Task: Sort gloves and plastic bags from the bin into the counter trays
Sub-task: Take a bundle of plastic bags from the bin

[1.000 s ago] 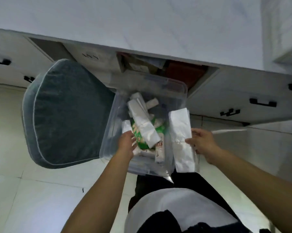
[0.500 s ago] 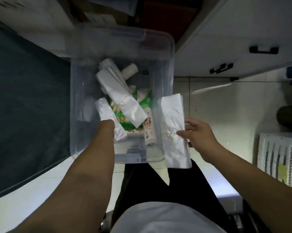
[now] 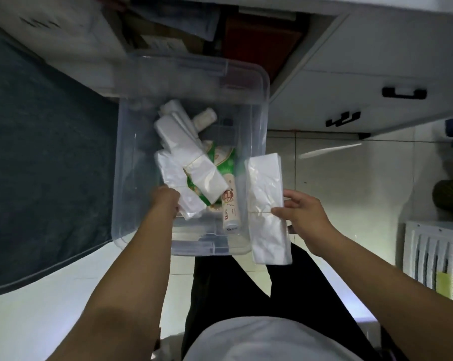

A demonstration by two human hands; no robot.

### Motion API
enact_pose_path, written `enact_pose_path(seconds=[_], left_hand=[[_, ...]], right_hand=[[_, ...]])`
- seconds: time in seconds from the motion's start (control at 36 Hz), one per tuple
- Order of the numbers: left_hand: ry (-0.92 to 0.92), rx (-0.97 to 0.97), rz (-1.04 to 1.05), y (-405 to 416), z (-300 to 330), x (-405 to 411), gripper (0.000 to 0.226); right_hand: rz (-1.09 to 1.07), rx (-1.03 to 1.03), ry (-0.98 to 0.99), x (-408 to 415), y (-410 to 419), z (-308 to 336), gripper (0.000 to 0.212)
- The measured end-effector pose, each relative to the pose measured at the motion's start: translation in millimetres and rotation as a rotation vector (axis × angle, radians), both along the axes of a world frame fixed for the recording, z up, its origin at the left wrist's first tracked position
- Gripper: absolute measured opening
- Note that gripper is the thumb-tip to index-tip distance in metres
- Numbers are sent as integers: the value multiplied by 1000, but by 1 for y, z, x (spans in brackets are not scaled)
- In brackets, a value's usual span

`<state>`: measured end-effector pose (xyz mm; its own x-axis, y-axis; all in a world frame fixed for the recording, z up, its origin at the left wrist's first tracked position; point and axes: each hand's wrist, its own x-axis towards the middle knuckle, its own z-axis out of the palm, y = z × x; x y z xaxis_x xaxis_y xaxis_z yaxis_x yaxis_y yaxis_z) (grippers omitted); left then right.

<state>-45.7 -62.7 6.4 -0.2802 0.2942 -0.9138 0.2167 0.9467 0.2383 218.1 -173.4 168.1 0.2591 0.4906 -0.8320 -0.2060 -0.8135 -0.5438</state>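
Bin (image 3: 131, 157): clear plastic, on the floor at centre frame, in front of an open cupboard (image 3: 261, 40) at 12 o'clock. Contents: several folded white plastic bags (image 3: 178, 142), a green-printed packet (image 3: 224, 160), a small printed tube (image 3: 230, 204) toward 5 o'clock.
Bag bundle (image 3: 268, 204): white, folded, tied at mid-length; outside the bin, against its wall at 3 o'clock.
Right hand (image 3: 304, 214): pinching that bundle at the tie, remaining fingers loosely spread.
Left hand (image 3: 165, 201): reaching inside the bin, touching a folded bag (image 3: 175, 183) at 7 o'clock; fingers hidden, grasp not determinable.
Cushion (image 3: 45, 157): dark, at 9 o'clock.
Counter trays: not in view.
Risks, as judged: thin slippery film likely to slide from a light pinch; stacked bags likely to drag neighbours out; tube or packet possibly lifted along by mistake, spoiling the sort.
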Motion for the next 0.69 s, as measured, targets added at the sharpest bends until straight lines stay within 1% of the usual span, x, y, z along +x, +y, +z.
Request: enact_pose_path(seconds=[0.06, 0.11, 0.22, 0.31, 0.42, 0.5, 0.53, 0.58, 0.64, 0.69], left_hand=[[-90, 41, 113, -9, 32, 0, 29], [-159, 111, 161, -20, 58, -2, 32], [-242, 253, 150, -42, 126, 5, 30], [-296, 295, 149, -55, 168, 22, 31], [-416, 324, 152, -70, 214, 62, 40], [-505, 387, 117, -74, 240, 101, 42], [-532, 417, 106, -74, 248, 114, 40], [-581, 468, 65, -73, 263, 137, 40], [-612, 496, 14, -73, 274, 156, 43], [-627, 508, -14, -75, 281, 170, 47]], right_hand=[[-8, 14, 15, 4, 4, 7, 36], [-10, 24, 34, 8, 9, 15, 37], [-2, 83, 126, 20, 21, 40, 38], [51, 167, 245, 31, 29, 71, 38], [172, 328, 439, 54, 34, 115, 44], [222, 383, 539, 72, 37, 132, 50], [222, 378, 538, 76, 37, 134, 50], [230, 350, 476, 84, 38, 134, 46], [236, 328, 403, 94, 38, 129, 40], [231, 335, 374, 107, 36, 124, 38]])
